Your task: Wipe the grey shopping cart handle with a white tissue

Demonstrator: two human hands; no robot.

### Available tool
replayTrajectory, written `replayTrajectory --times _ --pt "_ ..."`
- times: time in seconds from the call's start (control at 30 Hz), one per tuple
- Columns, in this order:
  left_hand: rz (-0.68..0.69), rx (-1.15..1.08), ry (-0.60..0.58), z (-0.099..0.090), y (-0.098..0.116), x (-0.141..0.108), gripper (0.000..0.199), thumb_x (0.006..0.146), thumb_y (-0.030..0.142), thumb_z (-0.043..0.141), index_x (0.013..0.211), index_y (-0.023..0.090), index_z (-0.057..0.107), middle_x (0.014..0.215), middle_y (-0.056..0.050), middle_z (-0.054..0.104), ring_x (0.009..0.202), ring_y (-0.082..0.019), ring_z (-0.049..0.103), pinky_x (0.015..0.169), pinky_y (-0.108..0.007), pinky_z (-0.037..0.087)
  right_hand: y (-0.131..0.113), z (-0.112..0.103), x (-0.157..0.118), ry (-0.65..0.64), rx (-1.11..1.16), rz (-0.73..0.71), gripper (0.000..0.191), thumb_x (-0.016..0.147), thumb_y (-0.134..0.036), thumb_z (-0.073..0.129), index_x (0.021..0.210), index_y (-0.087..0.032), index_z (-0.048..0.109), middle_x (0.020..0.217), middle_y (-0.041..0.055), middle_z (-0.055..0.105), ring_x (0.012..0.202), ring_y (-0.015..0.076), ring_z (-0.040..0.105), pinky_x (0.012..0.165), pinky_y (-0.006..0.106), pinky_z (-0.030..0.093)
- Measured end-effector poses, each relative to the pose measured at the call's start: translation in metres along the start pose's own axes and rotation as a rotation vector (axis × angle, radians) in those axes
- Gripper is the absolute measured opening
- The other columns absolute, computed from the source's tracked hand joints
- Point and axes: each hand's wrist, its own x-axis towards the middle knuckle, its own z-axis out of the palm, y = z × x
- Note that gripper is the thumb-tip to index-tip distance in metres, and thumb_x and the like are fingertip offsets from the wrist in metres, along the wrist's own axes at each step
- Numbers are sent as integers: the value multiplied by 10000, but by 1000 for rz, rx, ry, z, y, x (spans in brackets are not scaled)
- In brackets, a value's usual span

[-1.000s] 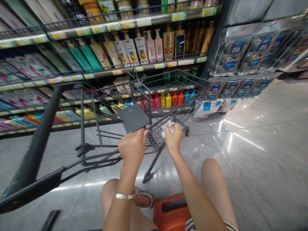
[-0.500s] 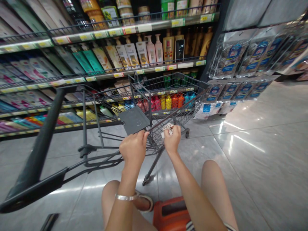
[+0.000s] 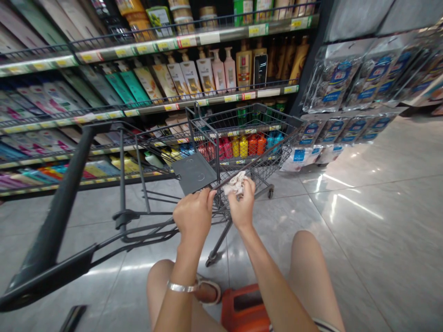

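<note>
A dark grey wire shopping cart stands in front of me, its thick handle at the far left. My left hand is closed round the cart's near side rail, below the grey seat flap. Just to its right, my right hand pinches a crumpled whitish cloth against the same rail. The cloth bulges out above and to the left of the right fingers. A silver bracelet is on my left wrist.
Shelves full of bottles rise behind the cart. Silvery hanging packs are at the right. An orange stool is beneath me, between my knees. A dark object lies on the tiled floor at the lower left.
My right hand has moved slightly left along the rail with the cloth, nearer my left hand, and more of the cloth shows. My left hand keeps its hold.
</note>
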Motion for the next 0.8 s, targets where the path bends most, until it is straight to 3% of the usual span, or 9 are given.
replayTrajectory --times 0.1,0.33,0.57,0.67,0.8 --pt "-6 -6 -3 0 0 0 450 933 436 327 816 201 691 638 -82 657 631 -203 573 559 -297 249 0 -6 -2 -94 -66 -90 487 702 -166 568 1182 -149 485 1219 146 468 1124 224 493 938 340 421" --pt "4 34 10 -2 2 0 460 939 428 314 796 202 688 610 -74 646 623 -201 571 566 -298 261 11 -12 20 -73 -124 -173 111 813 -254 555 899 -194 590 1014 81 596 949 190 568 865 323 443" --pt "16 11 29 -1 5 -2 426 941 419 334 835 201 684 649 -66 665 639 -198 575 585 -307 266 20 -8 25 -42 -93 -215 156 847 -224 445 851 -183 596 905 73 594 885 172 561 796 297 446" --pt "24 17 42 1 6 -2 424 941 419 335 830 205 684 652 -60 665 638 -195 571 596 -306 273 21 -4 30 20 24 -78 174 828 -293 475 743 -188 584 792 32 590 781 153 560 730 280 459" --pt "29 8 51 2 6 -1 419 937 422 346 818 205 685 631 -57 655 623 -195 557 579 -302 256 23 -4 38 136 355 321 252 778 -412 534 666 -186 543 556 -50 499 503 103 481 540 242 455"
